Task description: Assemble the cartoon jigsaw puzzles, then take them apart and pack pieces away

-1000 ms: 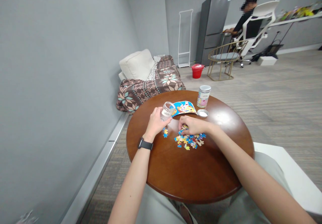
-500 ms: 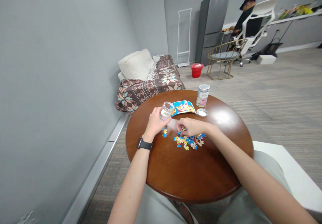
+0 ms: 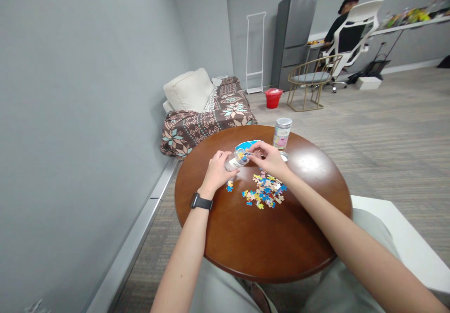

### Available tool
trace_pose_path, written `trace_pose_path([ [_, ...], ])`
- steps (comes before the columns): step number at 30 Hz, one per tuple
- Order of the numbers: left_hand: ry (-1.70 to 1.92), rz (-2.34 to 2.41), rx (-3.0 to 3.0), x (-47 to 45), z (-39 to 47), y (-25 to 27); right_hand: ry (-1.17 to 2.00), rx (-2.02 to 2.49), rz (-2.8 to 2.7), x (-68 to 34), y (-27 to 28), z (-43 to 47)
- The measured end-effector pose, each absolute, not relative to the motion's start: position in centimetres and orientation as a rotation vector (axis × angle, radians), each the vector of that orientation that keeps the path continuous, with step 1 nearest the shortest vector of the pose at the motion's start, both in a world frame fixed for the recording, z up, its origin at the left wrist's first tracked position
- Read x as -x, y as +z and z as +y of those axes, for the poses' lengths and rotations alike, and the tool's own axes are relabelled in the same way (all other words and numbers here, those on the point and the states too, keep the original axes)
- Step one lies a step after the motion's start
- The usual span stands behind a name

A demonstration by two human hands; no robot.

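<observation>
My left hand (image 3: 218, 170) is wrapped round a clear jar (image 3: 233, 164) that is tilted with its mouth to the right. At that mouth, my right hand (image 3: 267, 158) pinches one or more puzzle pieces (image 3: 247, 154). A loose pile of colourful puzzle pieces (image 3: 265, 191) lies on the table below my right hand. A few more puzzle pieces (image 3: 229, 185) sit apart, just under the jar. Behind my hands lies a blue picture sheet (image 3: 244, 145), partly covered. The silver lid (image 3: 284, 156) shows beyond my right wrist.
A closed jar (image 3: 282, 133) with a silver lid stands at the back of the round brown table (image 3: 253, 247). Beyond are a sofa (image 3: 211, 111) with a patterned cover, a red bin (image 3: 273, 98) and a gold-framed chair (image 3: 312, 78). A person (image 3: 337, 26) sits in the background.
My right hand has risen from the pile to the jar's mouth with pieces in its fingers. The jar has tipped further to the right in my left hand.
</observation>
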State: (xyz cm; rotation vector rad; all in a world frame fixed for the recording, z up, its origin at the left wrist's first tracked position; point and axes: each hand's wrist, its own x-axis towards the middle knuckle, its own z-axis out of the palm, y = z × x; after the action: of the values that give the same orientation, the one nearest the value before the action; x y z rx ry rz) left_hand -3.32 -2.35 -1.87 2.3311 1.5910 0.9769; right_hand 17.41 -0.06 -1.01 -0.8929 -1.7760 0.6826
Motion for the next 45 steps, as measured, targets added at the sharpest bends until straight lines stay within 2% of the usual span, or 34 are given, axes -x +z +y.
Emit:
trace_pose_path([
  [11, 0.953, 1.547, -2.350, 3.3, -2.4, -1.7, 0.604, 0.726, -1.937, -18.2, -0.8, 0.5],
  [20, 0.975, 1.566, -2.322, 3.2, -2.5, -1.8, 0.615, 0.839, -1.890, -19.1, -0.5, 0.5],
  [25, 1.053, 1.607, -2.256, 3.3, -2.4, -2.0, 0.800, 0.820, -2.431, -20.6, -0.8, 0.8],
  [29, 1.033, 1.603, -2.240, 3.2, -2.4, -1.8, 0.827, 0.844, -2.658, -20.9, -1.4, 0.9],
  [40, 1.019, 1.607, -2.239, 3.2, -2.4, -1.8, 1.079, 0.997, -2.617, -20.7, -1.2, 0.8],
  [45, 1.006, 1.616, -2.254, 3.2, -2.4, -1.9, 1.068, 1.050, -2.604, -20.6, -0.9, 0.5],
])
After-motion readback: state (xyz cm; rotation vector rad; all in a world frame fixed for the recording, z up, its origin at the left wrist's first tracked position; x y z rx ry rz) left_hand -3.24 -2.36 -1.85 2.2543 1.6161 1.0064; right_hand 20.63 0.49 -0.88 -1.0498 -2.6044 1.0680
